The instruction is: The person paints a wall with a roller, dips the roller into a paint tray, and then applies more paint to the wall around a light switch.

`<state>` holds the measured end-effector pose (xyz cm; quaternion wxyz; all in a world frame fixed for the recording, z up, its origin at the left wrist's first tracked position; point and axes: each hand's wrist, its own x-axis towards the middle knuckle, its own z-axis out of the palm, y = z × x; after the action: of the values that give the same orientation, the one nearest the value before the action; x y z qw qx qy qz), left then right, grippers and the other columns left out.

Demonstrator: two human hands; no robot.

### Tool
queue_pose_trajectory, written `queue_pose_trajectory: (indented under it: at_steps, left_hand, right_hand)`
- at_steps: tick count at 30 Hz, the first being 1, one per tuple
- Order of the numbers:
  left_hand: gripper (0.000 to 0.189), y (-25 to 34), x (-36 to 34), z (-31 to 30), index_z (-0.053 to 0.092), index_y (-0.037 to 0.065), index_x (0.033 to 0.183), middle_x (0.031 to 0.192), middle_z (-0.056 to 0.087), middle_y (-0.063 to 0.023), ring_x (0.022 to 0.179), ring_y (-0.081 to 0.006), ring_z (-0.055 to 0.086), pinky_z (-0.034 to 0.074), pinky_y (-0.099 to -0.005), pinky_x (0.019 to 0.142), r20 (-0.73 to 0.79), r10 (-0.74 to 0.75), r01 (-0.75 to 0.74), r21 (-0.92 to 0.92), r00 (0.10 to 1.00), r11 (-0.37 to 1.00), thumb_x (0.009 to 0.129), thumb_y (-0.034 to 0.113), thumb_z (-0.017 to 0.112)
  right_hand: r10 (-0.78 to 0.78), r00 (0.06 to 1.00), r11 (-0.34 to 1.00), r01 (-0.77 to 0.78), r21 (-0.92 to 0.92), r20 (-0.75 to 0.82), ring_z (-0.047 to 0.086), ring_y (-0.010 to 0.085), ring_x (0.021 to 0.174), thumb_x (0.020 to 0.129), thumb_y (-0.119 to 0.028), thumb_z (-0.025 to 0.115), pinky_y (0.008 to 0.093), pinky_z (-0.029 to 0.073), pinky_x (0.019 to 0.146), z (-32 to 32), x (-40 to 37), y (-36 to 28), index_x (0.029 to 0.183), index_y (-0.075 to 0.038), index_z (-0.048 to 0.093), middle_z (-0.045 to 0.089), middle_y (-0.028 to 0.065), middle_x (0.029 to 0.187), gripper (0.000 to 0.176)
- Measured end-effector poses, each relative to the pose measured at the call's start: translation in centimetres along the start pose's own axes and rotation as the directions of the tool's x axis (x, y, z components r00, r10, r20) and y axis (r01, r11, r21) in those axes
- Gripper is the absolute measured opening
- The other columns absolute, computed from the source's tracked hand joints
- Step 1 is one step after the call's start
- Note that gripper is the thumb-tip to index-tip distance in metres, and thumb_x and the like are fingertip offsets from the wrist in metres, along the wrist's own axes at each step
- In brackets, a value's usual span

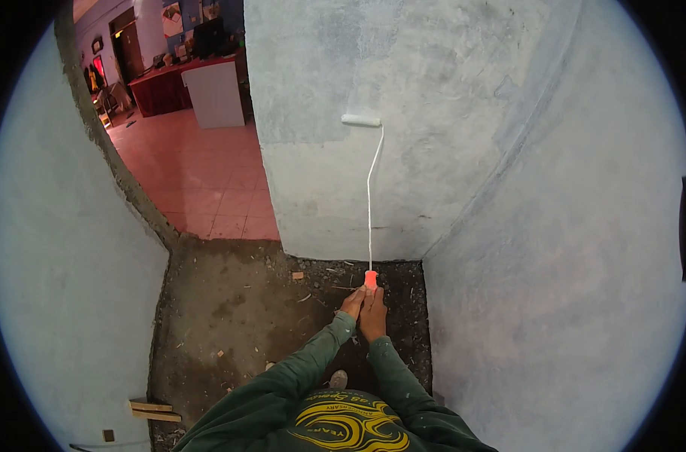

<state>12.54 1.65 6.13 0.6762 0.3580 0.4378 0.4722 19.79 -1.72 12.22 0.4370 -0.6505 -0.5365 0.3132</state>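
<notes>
Both my hands grip the orange handle (371, 279) of a paint roller at the centre of the view. My left hand (353, 303) and my right hand (373, 310) are pressed together just below the handle's tip. A thin white rod (371, 203) runs up from the handle to the white roller head (361, 120), which lies flat against the pale grey wall (403, 83) ahead. The wall looks darker above the roller head and lighter below it. My arms are in green sleeves.
Plastered walls close in on the left (64, 264) and right (569, 301). The floor (237, 316) is bare dirt with rubble and wood scraps (153, 410). An opening at upper left shows a pink tiled floor (192, 166), a white counter (215, 94) and furniture.
</notes>
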Motion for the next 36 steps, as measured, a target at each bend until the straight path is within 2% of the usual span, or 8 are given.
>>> queue_pose_trajectory:
  at_steps: [7, 12, 16, 19, 22, 26, 31, 36]
  left_hand:
    - [0.050, -1.9, -0.7, -0.9, 0.042, -0.002, 0.129, 0.125, 0.049, -0.0100, 0.114, -0.0189, 0.046, 0.034, -0.0275, 0.098, 0.016, 0.036, -0.037, 0.013, 0.999, 0.999, 0.094, 0.034, 0.040]
    - [0.052, 0.0, -2.1, -0.2, 0.042, -0.001, 0.129, 0.126, 0.048, -0.0099, 0.116, -0.0194, 0.045, 0.032, -0.0279, 0.099, -0.005, -0.104, 0.104, 0.084, 0.995, 0.991, 0.094, 0.037, 0.038]
    - [0.053, -9.0, 2.8, -2.9, 0.040, 0.003, 0.131, 0.122, 0.051, -0.0086, 0.109, -0.0188, 0.049, 0.033, -0.0308, 0.097, -0.005, -0.041, 0.042, 0.064, 0.999, 0.997, 0.093, 0.040, 0.038]
    - [0.052, -5.4, 2.1, -1.7, 0.045, 0.004, 0.125, 0.114, 0.054, -0.0066, 0.105, -0.0175, 0.050, 0.037, -0.0306, 0.093, 0.072, -0.088, 0.078, 0.126, 0.994, 0.989, 0.091, 0.043, 0.042]
    - [0.041, -0.3, 0.8, 0.7, 0.048, 0.003, 0.117, 0.108, 0.054, -0.0065, 0.100, -0.0155, 0.051, 0.041, -0.0285, 0.086, 0.030, -0.092, 0.087, 0.124, 0.995, 0.988, 0.093, 0.037, 0.043]
    - [0.039, -2.7, 4.9, -0.3, 0.050, 0.004, 0.110, 0.102, 0.055, -0.0060, 0.092, -0.0135, 0.051, 0.043, -0.0274, 0.080, 0.032, -0.053, 0.047, 0.178, 0.998, 0.983, 0.092, 0.038, 0.046]
    - [0.044, 2.4, 5.1, 1.6, 0.050, 0.001, 0.103, 0.092, 0.055, -0.0086, 0.085, -0.0164, 0.051, 0.043, -0.0318, 0.076, -0.042, 0.171, -0.150, 0.303, 0.984, 0.941, 0.090, 0.044, 0.046]
    - [0.049, 5.9, 5.8, 2.2, 0.049, -0.001, 0.101, 0.090, 0.056, -0.0132, 0.084, -0.0217, 0.052, 0.042, -0.0350, 0.077, -0.048, 0.244, -0.197, 0.448, 0.969, 0.872, 0.089, 0.047, 0.043]
  right_hand:
    - [0.036, 0.998, 0.999, -0.037, 0.010, 0.044, 0.055, 0.0497, 0.080, 0.093, -0.030, 0.037, 0.0518, 0.041, 0.063, 0.4, -0.7, 1.7, 0.114, 0.001, 0.037, 0.056, 0.0320, 0.085, 0.038]
    - [0.091, 0.993, 0.995, -0.093, 0.026, 0.073, 0.054, 0.0506, 0.083, 0.093, -0.032, 0.037, 0.0519, 0.040, 0.062, 0.3, -1.3, 2.5, 0.106, 0.000, 0.038, 0.056, 0.0311, 0.085, 0.035]
    - [0.101, 0.993, 0.995, -0.100, -0.007, 0.053, 0.053, 0.0503, 0.083, 0.093, -0.033, 0.036, 0.0523, 0.040, 0.062, 0.7, -1.0, 3.1, 0.099, -0.002, 0.038, 0.057, 0.0295, 0.085, 0.031]
    - [0.033, 0.999, 0.999, -0.032, -0.017, 0.020, 0.054, 0.0494, 0.083, 0.093, -0.032, 0.037, 0.0523, 0.040, 0.062, 1.0, -0.3, 4.2, 0.101, -0.003, 0.038, 0.057, 0.0289, 0.084, 0.030]
    - [-0.037, 0.999, 0.998, 0.036, 0.043, 0.012, 0.055, 0.0483, 0.083, 0.093, -0.029, 0.038, 0.0512, 0.041, 0.062, 0.6, 0.9, 2.9, 0.101, -0.003, 0.038, 0.057, 0.0280, 0.084, 0.027]
    - [-0.054, 0.999, 0.996, 0.054, 0.074, -0.001, 0.056, 0.0471, 0.083, 0.093, -0.027, 0.038, 0.0491, 0.043, 0.063, 0.8, 2.9, 2.8, 0.100, -0.003, 0.038, 0.058, 0.0270, 0.085, 0.025]
    - [-0.156, 0.988, 0.977, 0.156, 0.147, -0.013, 0.059, 0.0429, 0.081, 0.091, -0.024, 0.046, 0.0449, 0.045, 0.063, -1.1, 3.9, -2.6, 0.098, -0.003, 0.038, 0.059, 0.0244, 0.083, 0.024]
    - [-0.257, 0.966, 0.961, 0.259, 0.100, -0.032, 0.060, 0.0398, 0.081, 0.090, -0.023, 0.049, 0.0424, 0.045, 0.063, -0.7, 5.7, -3.0, 0.099, -0.002, 0.037, 0.059, 0.0236, 0.085, 0.025]
